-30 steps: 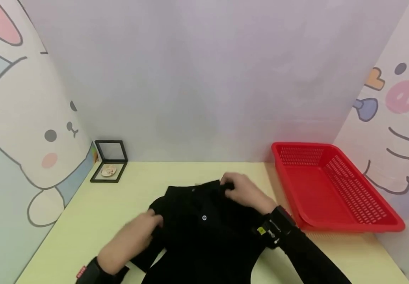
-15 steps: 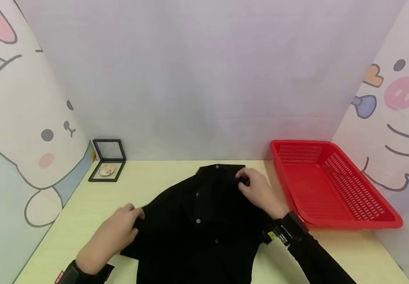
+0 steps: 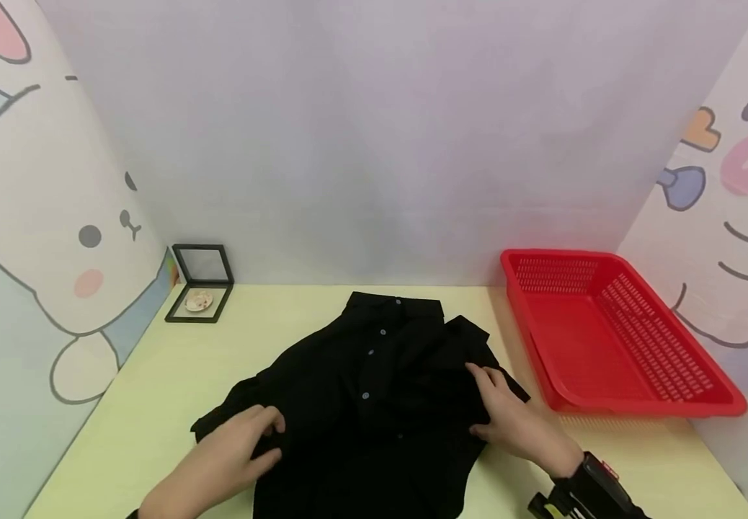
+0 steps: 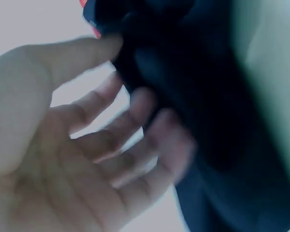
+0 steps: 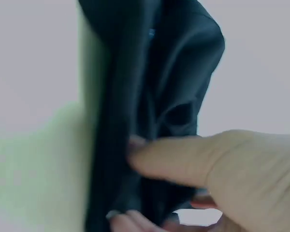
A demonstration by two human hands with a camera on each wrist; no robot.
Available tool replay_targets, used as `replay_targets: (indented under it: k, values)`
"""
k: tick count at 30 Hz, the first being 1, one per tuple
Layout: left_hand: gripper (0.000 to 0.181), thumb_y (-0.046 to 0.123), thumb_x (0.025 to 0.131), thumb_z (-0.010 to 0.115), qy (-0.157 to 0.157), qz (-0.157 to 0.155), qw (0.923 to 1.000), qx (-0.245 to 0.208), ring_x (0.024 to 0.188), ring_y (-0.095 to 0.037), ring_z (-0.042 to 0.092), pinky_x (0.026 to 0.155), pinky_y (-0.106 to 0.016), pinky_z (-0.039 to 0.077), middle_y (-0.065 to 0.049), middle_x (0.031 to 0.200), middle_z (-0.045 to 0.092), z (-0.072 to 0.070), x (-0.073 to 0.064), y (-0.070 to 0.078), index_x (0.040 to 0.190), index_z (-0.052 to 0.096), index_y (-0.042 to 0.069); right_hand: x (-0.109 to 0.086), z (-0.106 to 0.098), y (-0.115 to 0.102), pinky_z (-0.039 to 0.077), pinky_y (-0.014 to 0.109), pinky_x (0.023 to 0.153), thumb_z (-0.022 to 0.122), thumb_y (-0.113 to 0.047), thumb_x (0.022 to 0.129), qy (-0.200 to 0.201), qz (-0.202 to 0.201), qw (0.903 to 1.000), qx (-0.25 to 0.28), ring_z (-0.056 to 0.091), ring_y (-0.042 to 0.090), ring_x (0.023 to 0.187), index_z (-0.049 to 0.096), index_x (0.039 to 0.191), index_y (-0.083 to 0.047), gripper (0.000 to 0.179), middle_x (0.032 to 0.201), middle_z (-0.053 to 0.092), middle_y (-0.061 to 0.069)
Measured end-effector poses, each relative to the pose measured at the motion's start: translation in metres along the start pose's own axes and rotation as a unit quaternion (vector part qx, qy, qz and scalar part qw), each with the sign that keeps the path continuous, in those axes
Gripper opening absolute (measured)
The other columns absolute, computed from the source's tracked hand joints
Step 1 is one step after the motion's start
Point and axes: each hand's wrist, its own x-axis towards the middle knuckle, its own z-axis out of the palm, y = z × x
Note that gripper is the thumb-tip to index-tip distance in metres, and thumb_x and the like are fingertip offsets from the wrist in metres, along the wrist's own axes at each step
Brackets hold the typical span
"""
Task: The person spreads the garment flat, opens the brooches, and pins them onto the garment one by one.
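A black button-up shirt [image 3: 322, 382] with a collar lies front up on the table, its collar toward the back wall and its lower part cut off by the head view's bottom edge. My left hand [image 3: 231, 454] is over the shirt's left side, thumb and fingers apart and loosely bent; the left wrist view shows its palm facing the dark cloth. On the shirt's right side, near the rumpled sleeve, is my right hand [image 3: 517, 418], its thumb spread from its fingers. In the right wrist view the thumb [image 5: 179, 157] overlaps the cloth.
A red perforated plastic basket [image 3: 581, 404] stands on the right side of the table. At the back left is a small black-framed case [image 3: 202, 263], its lid raised, with a little round patterned item [image 3: 199, 300] inside. Cartoon-printed panels and a pale back wall enclose the table [image 3: 121, 447].
The shirt has spread flatter, its collar shifting to the back. My right hand has left the collar area and come down and right. My left hand has let go of the sleeve side.
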Motion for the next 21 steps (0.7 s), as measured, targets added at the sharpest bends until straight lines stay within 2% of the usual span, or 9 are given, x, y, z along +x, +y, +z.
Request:
replay_targets:
  k: [1,3,6,8,11,14,17,21]
  values:
    - [0.032,0.025,0.087,0.083,-0.015,-0.005,0.9999,0.0,0.088,-0.01,0.056,0.074,-0.031,0.053,0.006,0.102,0.06,0.005,0.001,0.0,0.112,0.063,0.019,-0.002,0.002,0.001,0.057,0.04,0.08,0.085,0.003,0.08,0.0,-0.004,1.0,-0.004,0.062,0.037,0.116,0.034,0.155,0.002,0.09,0.145,0.042,0.034]
    - [0.042,0.028,0.083,0.087,-0.029,-0.02,0.9993,0.013,0.093,-0.015,0.057,0.077,-0.036,0.054,0.005,0.107,0.06,0.016,0.003,-0.001,0.116,0.063,0.017,-0.007,0.004,0.005,0.056,0.039,0.081,0.083,0.009,0.078,0.0,-0.015,0.9998,-0.015,0.063,0.035,0.112,0.041,0.15,0.003,0.084,0.137,0.051,0.03]
    - [0.038,0.02,0.081,0.088,-0.029,-0.056,0.9979,0.018,0.086,-0.018,0.055,0.071,-0.038,0.051,0.004,0.098,0.061,0.026,0.004,-0.004,0.109,0.063,0.017,-0.017,0.002,0.014,0.051,0.032,0.073,0.08,0.013,0.076,-0.007,-0.036,0.999,-0.024,0.06,0.022,0.093,0.053,0.136,0.001,0.067,0.116,0.06,0.017]
    - [0.029,0.011,0.083,0.085,-0.014,-0.077,0.9967,0.022,0.077,-0.016,0.052,0.064,-0.037,0.047,0.007,0.088,0.06,0.027,0.005,-0.008,0.098,0.063,0.02,-0.027,-0.002,0.019,0.042,0.028,0.066,0.076,0.015,0.076,-0.026,-0.049,0.9983,-0.017,0.051,0.013,0.082,0.058,0.123,-0.004,0.054,0.101,0.059,0.007]
    - [0.028,0.002,0.086,0.079,0.012,-0.094,0.9951,0.026,0.07,-0.011,0.051,0.059,-0.034,0.044,0.01,0.083,0.062,0.017,0.003,-0.015,0.09,0.063,0.024,-0.039,-0.012,0.022,0.036,0.026,0.064,0.072,0.013,0.077,-0.042,-0.079,0.996,0.004,0.044,0.006,0.076,0.058,0.105,-0.01,0.039,0.085,0.051,-0.002]
    - [0.027,0.003,0.087,0.077,0.056,-0.079,0.9942,0.047,0.072,-0.006,0.054,0.06,-0.032,0.047,0.013,0.088,0.066,-0.001,0.0,-0.02,0.091,0.066,0.027,-0.048,-0.026,0.016,0.037,0.024,0.061,0.069,0.011,0.08,-0.029,-0.105,0.9933,0.039,0.043,0.002,0.071,0.058,0.095,-0.013,0.031,0.081,0.051,-0.004]
    - [0.024,0.004,0.087,0.077,0.114,-0.045,0.991,0.055,0.07,-0.002,0.054,0.06,-0.028,0.048,0.014,0.084,0.065,-0.022,-0.001,-0.018,0.097,0.069,0.024,-0.054,-0.041,0.006,0.04,0.021,0.058,0.069,0.011,0.082,0.026,-0.128,0.9897,0.058,0.045,-0.001,0.069,0.059,0.09,-0.016,0.03,0.081,0.052,-0.008]
    - [0.023,0.004,0.083,0.082,0.209,0.008,0.9756,0.067,0.066,0.002,0.048,0.057,-0.024,0.045,0.014,0.079,0.06,-0.044,-0.001,-0.006,0.097,0.071,0.018,-0.061,-0.052,-0.005,0.043,0.02,0.056,0.07,0.012,0.083,0.095,-0.158,0.9795,0.08,0.049,0.0,0.068,0.061,0.088,-0.021,0.035,0.083,0.053,-0.013]
